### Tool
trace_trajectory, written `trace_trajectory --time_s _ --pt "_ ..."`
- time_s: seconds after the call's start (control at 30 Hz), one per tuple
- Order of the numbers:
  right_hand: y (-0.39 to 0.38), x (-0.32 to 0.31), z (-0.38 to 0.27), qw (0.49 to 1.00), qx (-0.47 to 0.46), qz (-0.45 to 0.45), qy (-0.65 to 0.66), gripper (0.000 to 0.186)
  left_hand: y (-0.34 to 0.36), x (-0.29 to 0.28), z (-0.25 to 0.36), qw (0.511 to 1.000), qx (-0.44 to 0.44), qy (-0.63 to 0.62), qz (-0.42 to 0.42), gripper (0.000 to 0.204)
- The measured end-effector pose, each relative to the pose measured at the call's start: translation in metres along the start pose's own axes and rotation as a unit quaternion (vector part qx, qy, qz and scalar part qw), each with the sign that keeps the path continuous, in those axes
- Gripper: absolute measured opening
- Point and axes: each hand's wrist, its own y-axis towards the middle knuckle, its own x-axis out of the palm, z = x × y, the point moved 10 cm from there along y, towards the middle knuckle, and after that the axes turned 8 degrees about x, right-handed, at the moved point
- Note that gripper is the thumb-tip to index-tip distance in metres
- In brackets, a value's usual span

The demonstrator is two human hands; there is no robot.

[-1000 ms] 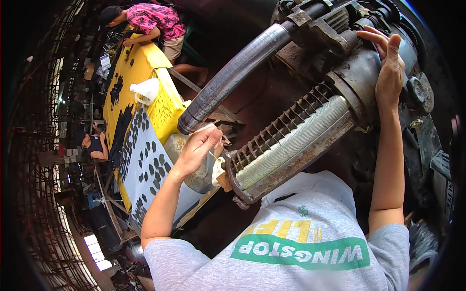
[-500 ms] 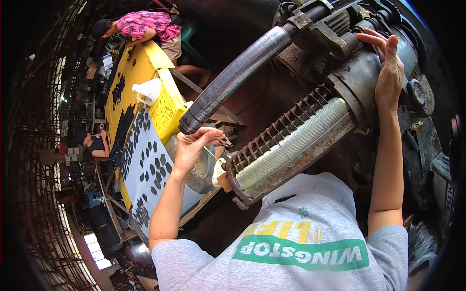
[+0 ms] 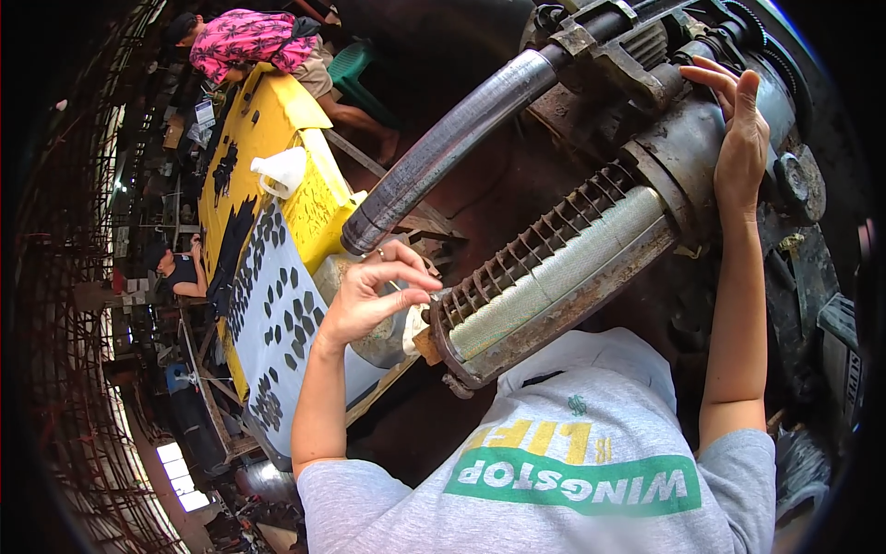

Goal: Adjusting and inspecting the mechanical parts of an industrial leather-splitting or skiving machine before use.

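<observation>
My left hand (image 3: 374, 300) is at the near end of a rusty machine, thumb and forefinger pinched beside a pale fitting (image 3: 413, 334); what they hold is too small to make out. From there a ribbed rusty rack (image 3: 531, 240) and a pale mesh-covered cylinder (image 3: 563, 272) run up rightward to a thick grey housing (image 3: 674, 175). My right hand (image 3: 743, 138) rests open on that housing, fingers extended toward its far top. A long dark steel tube (image 3: 461, 129) angles above the rack, its lower end just above my left hand.
A yellow-covered table (image 3: 323, 212) at left holds a white jug (image 3: 281, 166) and a grey sheet (image 3: 323, 369) with several dark pieces. A person in pink (image 3: 245, 42) bends over its far end near a green stool (image 3: 351, 69); another person (image 3: 185, 272) is farther left.
My left hand has shifted slightly rightward and turned, forefinger now reaching toward the rack's end. My right hand stays put. The person in pink has bent further left over the table.
</observation>
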Motion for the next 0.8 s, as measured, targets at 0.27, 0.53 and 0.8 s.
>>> trace_trajectory --time_s 0.27,0.53,0.8 --pt "0.000 0.000 0.000 1.000 0.002 0.003 -0.001 0.075 0.009 0.023 0.004 0.988 -0.009 0.088 -0.124 0.017" --pt "0.001 0.000 0.001 1.000 -0.017 -0.005 -0.011 0.074 0.020 0.035 -0.006 0.973 0.000 0.050 -0.224 0.011" --pt "0.002 -0.001 0.005 1.000 0.006 -0.002 0.007 0.073 0.005 0.046 -0.037 0.957 -0.112 -0.225 -0.142 0.012"
